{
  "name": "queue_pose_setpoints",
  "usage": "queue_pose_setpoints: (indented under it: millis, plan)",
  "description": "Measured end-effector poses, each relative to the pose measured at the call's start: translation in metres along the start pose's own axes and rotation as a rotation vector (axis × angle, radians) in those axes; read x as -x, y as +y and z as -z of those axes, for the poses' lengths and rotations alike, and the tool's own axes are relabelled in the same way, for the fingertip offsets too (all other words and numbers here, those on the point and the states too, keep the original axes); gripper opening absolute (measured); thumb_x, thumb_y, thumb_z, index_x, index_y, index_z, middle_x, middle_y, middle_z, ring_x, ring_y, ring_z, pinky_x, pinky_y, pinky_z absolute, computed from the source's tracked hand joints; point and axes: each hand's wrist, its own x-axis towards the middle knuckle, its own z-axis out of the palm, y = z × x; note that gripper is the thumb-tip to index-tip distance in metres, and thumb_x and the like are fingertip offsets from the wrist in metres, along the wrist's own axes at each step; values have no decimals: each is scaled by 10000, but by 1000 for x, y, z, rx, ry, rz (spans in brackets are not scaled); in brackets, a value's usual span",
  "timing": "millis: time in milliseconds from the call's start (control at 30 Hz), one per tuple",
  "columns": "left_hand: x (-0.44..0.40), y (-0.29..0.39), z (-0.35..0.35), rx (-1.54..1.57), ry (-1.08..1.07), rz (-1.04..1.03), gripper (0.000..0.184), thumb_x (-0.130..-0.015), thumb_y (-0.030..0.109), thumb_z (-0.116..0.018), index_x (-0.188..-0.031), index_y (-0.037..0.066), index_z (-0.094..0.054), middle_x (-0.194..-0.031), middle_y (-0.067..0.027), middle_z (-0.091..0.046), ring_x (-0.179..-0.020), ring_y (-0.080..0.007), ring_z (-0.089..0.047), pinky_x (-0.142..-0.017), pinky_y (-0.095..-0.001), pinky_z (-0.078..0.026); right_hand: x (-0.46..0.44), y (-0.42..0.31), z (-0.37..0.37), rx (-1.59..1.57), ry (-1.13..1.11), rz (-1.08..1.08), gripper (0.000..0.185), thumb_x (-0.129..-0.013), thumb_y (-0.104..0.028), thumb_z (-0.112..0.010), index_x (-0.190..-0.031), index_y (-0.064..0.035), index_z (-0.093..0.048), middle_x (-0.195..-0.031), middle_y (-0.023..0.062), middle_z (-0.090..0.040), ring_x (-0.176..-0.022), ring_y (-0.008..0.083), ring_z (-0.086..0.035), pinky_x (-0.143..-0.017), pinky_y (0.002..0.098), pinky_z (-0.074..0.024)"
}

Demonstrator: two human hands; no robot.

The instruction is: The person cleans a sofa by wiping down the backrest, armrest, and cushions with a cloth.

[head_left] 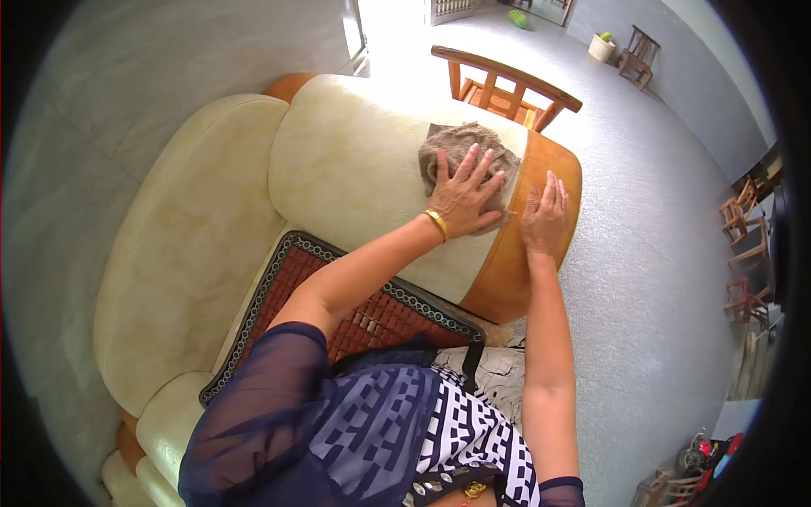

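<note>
A crumpled grey-brown cloth [460,145] lies on the cream top of the sofa armrest [355,152]. My left hand [463,201], a gold bracelet at its wrist, presses down on this cloth with fingers spread apart; it is open rather than wrapped round the cloth. Part of the cloth is hidden beneath the palm. To the right, my right hand [545,220] rests on the orange-brown end panel [503,262] of the armrest. Its fingers are stretched out flat and close together, and no object shows in it.
A red-brown beaded seat mat [359,317] with a black patterned border covers the seat. Just beyond the armrest stands a wooden chair [507,84]. Grey floor [642,220] stretches right, with a small chair [640,57] and a white pot [601,48] by the far wall.
</note>
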Motion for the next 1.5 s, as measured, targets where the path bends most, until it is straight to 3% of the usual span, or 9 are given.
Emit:
queue_pose_setpoints:
  millis: [133,367,633,733,867,1133,1267,1367,1500]
  plan:
    - [-9,-31,-14,-78,64,22,490,-855,464,-552,-1277,216,-541,-1371,-67,-474,-1309,-276,-377,-1016,-635,-258,3,3,-2,32,-32,11,484,-977,-362,-360,-1285,-9,-479,-1278,181,-532,-1240,334,-456,-1068,445,-318]
    - [3,-171,-9,-279,-8,366,437,-908,398,-484,-1288,191,-538,-1386,-58,-473,-1312,-275,-389,-1047,-579,-273,3,-2,2,71,-45,-5,401,-945,-248,-421,-1258,-12,-502,-1280,162,-538,-1244,313,-459,-1076,435,-321]
    - [35,-289,15,-354,-107,734,518,-923,469,-415,-1346,177,-480,-1432,-68,-413,-1297,-310,-393,-1044,-529,-316,3,-2,4,61,-48,-5,392,-890,-168,-468,-1249,-18,-508,-1280,152,-540,-1243,311,-461,-1076,433,-325]
    - [63,-330,17,-239,-65,805,524,-919,462,-432,-1364,184,-447,-1457,-52,-369,-1329,-290,-348,-1034,-583,-307,1,-3,5,61,-53,-5,388,-889,-163,-469,-1247,-18,-509,-1277,151,-542,-1239,310,-465,-1075,433,-328]
    - [82,-320,10,-296,-22,809,511,-922,430,-442,-1366,179,-439,-1454,-40,-372,-1316,-280,-365,-1020,-582,-327,4,-3,3,60,-42,-6,388,-884,-157,-477,-1245,-18,-510,-1274,151,-544,-1237,309,-467,-1077,432,-328]
    - [159,-293,1,-333,253,673,446,-914,278,-482,-1288,36,-503,-1363,-167,-449,-1236,-361,-406,-1038,-423,-348,0,-4,7,47,-52,-27,381,-873,-155,-495,-1227,-17,-526,-1272,148,-546,-1242,305,-462,-1079,424,-326]
    - [191,-268,-9,-373,300,742,454,-906,257,-501,-1289,13,-493,-1350,-180,-453,-1207,-376,-419,-1029,-442,-347,2,-3,4,76,-51,-5,373,-870,-160,-498,-1212,-17,-540,-1273,143,-548,-1245,297,-461,-1081,419,-324]
    - [203,-248,-18,-387,371,834,440,-905,247,-505,-1261,-11,-503,-1309,-205,-474,-1178,-388,-428,-1012,-447,-357,0,-4,6,78,-54,-12,373,-872,-170,-496,-1207,-16,-544,-1275,144,-546,-1248,292,-458,-1084,419,-318]
    - [223,-221,-45,-204,443,1322,441,-913,268,-498,-1237,-32,-509,-1263,-258,-472,-1121,-421,-465,-957,-470,-390,1,-2,5,97,-63,-11,372,-876,-187,-488,-1199,-13,-549,-1274,155,-543,-1253,290,-451,-1086,423,-309]
